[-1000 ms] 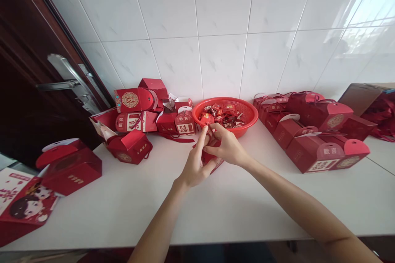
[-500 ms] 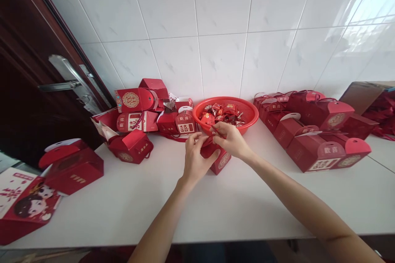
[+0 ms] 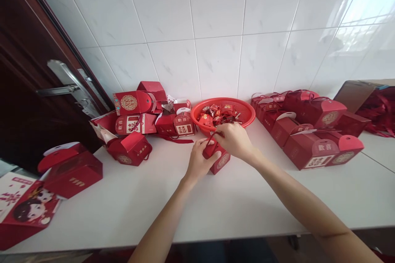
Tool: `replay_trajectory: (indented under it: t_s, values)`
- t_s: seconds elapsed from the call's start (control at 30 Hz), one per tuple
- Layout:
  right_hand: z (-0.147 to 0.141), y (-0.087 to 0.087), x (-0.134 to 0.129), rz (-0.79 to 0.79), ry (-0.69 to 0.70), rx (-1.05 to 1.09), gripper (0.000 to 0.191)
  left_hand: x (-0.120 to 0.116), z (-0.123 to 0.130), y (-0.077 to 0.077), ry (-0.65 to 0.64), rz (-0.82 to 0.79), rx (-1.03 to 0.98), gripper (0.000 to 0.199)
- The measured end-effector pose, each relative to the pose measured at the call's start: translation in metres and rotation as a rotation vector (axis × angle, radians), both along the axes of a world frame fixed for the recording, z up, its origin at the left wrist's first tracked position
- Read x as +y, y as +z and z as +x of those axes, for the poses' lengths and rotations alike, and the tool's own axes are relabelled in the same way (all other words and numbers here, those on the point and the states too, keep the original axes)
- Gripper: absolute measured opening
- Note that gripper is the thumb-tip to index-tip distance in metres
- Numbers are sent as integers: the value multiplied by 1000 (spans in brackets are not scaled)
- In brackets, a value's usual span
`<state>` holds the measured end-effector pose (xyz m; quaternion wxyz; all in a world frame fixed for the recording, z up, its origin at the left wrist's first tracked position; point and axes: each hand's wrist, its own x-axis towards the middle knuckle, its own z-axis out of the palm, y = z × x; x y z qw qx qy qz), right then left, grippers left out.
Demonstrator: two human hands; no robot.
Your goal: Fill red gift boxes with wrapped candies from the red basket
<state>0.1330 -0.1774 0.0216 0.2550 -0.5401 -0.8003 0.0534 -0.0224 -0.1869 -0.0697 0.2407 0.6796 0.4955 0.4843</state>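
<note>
A small red gift box (image 3: 221, 162) with a gold round print stands on the white table, just in front of the candy basket. My left hand (image 3: 200, 157) holds the box at its top left, fingers and thumb closed about the upper flaps. Above it, my right hand (image 3: 236, 141) pinches a dark red ribbon (image 3: 212, 136) that rises from the top of the box. Part of the box's top is hidden behind my fingers. Close behind my hands sits a red plastic basket (image 3: 251, 117) of wrapped candies (image 3: 226, 109).
Several red gift boxes (image 3: 319, 148) stand in rows on the right, near a cardboard box (image 3: 352, 94) of dark red ribbons (image 3: 378, 111). More boxes (image 3: 132, 148) are heaped at the left, with a larger printed box (image 3: 27, 209) by the door (image 3: 18, 70). A tiled wall (image 3: 216, 61) closes the back.
My right hand has pulled the ribbon slightly up and turned, its back now more toward me. My left hand stays at the box. The camera view has shifted a little.
</note>
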Motion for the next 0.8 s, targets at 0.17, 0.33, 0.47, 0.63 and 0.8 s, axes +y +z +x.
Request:
replay_trajectory:
  t_s: [0.17,0.33,0.47,0.63,0.8]
  values:
    - [10,4,0,-47,7,240,17,-4,1,-3,-146,101,-47,58]
    - [38,24,-16,65,-92,318,14,-7,2,-9,-255,165,-188,63]
    - [83,51,-38,203,-159,399,9,0,1,-17,-133,106,-174,40]
    - [152,96,-78,299,-398,551,7,7,4,-23,-109,82,-73,28]
    - [215,115,-105,386,-740,525,9,5,8,-23,-144,94,5,24]
